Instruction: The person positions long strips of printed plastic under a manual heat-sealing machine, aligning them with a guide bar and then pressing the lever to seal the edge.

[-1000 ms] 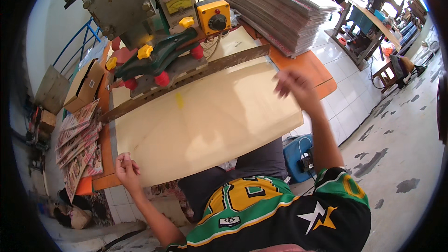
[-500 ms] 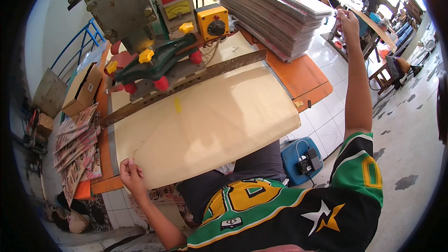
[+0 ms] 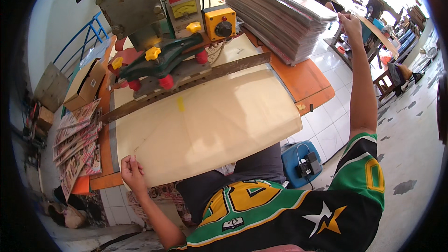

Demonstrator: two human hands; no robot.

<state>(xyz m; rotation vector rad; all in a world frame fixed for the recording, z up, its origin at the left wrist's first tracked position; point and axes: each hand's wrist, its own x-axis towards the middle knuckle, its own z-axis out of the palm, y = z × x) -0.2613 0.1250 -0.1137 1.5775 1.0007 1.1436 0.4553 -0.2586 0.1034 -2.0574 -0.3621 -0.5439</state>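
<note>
The sheet (image 3: 210, 126) is laid flat on the bench (image 3: 308, 84) before the press (image 3: 161, 65), its near edge overhanging toward the lap, much as in the earlier frames. The left hand (image 3: 134, 172) is kept at its near left corner, fingers curled in; whether the edge is pinched cannot be told. The right hand (image 3: 351, 25), seen above the sheet's right end a second ago, has been carried out to the stack (image 3: 275, 18) and is held at its near right corner, fingers drawn together; whether anything is gripped cannot be told.
</note>
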